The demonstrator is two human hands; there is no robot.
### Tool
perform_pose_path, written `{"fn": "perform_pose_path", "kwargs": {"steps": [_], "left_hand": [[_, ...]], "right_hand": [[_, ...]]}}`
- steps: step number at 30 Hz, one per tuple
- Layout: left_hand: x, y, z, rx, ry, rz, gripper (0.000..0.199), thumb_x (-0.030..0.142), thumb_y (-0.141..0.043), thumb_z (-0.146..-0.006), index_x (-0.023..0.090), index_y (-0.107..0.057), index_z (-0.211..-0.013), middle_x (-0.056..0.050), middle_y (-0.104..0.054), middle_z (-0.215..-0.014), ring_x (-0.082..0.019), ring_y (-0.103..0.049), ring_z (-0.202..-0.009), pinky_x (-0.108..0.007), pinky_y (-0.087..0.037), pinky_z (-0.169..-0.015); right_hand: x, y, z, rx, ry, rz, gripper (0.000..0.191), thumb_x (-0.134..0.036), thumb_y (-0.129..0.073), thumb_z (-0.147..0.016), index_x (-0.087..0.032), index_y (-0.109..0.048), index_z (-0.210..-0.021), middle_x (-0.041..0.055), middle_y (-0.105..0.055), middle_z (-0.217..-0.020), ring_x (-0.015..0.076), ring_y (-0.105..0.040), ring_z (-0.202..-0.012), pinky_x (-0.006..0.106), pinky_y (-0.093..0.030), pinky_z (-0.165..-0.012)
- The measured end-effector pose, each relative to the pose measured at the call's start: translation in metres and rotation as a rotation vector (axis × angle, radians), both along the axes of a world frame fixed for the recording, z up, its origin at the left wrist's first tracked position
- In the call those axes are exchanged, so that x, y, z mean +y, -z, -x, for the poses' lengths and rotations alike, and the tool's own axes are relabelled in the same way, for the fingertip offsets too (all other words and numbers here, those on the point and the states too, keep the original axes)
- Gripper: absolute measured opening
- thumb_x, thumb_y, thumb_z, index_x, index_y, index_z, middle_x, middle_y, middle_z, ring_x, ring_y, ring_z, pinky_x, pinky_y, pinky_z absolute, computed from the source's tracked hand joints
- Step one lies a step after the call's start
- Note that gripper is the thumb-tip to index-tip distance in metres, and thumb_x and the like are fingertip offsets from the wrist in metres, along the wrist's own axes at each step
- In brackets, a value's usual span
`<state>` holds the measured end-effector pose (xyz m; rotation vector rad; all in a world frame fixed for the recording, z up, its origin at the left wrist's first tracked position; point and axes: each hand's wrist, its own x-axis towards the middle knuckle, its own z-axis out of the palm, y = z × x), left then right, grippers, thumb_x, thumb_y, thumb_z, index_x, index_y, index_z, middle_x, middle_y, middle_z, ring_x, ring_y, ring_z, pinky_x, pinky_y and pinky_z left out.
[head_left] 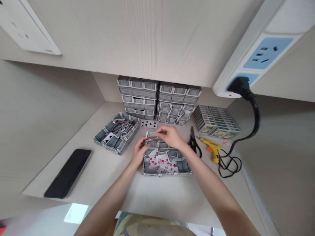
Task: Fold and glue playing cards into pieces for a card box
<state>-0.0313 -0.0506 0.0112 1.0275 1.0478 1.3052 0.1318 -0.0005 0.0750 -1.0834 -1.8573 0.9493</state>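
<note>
My right hand (171,135) pinches a playing card (150,134) by its right end, above the back edge of an open box made of playing cards (154,174). The card's grey patterned back faces me. My left hand (139,151) grips the box at its back left corner, thumb over the wall and fingers just below the held card. Inside the box lie loose small cards with red pips (162,161). Behind the held card, a few black-pip cards (149,124) lie on the table.
Left of the box stands a second card-built tray (118,150) with loose cards. Card-built boxes (139,95) are stacked behind; packaged decks (216,119) sit right. Black scissors (194,144) and a yellow glue gun (213,147), its cable plugged into a power strip (267,54), lie right; a black phone (67,173) left.
</note>
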Motion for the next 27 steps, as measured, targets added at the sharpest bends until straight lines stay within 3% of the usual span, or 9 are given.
{"fn": "perform_pose_path", "kwargs": {"steps": [5,11,20,27], "left_hand": [[-0.003,0.0,-0.006,0.043,-0.105,0.044,0.025,0.027,-0.058,-0.066,0.015,-0.06,-0.088,-0.002,-0.065,-0.083,-0.016,-0.058,-0.075,-0.024,-0.043,-0.066],[-0.003,-0.003,-0.009,0.067,-0.203,0.054,0.023,0.029,-0.059,-0.067,0.015,-0.064,-0.085,-0.003,-0.066,-0.081,-0.014,-0.058,-0.073,-0.023,-0.043,-0.065],[0.001,-0.001,-0.006,0.238,-0.181,0.033,0.028,0.036,-0.054,-0.073,0.015,-0.066,-0.086,-0.004,-0.066,-0.084,-0.016,-0.058,-0.078,-0.025,-0.044,-0.071],[-0.001,-0.002,-0.007,0.244,-0.173,0.028,0.03,0.038,-0.051,-0.076,0.013,-0.065,-0.083,-0.002,-0.065,-0.078,-0.015,-0.056,-0.074,-0.023,-0.043,-0.069]], "right_hand": [[-0.003,-0.006,-0.001,-0.156,0.05,-0.101,0.018,-0.01,-0.055,-0.072,-0.019,-0.069,-0.079,0.0019,-0.07,-0.076,0.014,-0.063,-0.07,0.024,-0.046,-0.068],[-0.01,-0.017,-0.004,-0.326,0.116,-0.132,0.015,-0.015,-0.058,-0.074,-0.021,-0.07,-0.08,0.0018,-0.07,-0.079,0.0148,-0.062,-0.071,0.024,-0.044,-0.067],[-0.016,-0.028,0.002,-0.554,0.039,-0.162,0.012,-0.019,-0.056,-0.079,-0.019,-0.066,-0.085,0.0047,-0.068,-0.085,0.0155,-0.06,-0.077,0.024,-0.04,-0.071],[-0.017,-0.031,0.007,-0.728,-0.001,-0.149,0.016,-0.024,-0.055,-0.079,-0.021,-0.062,-0.092,0.0039,-0.068,-0.082,0.0173,-0.061,-0.075,0.024,-0.038,-0.065]]}}
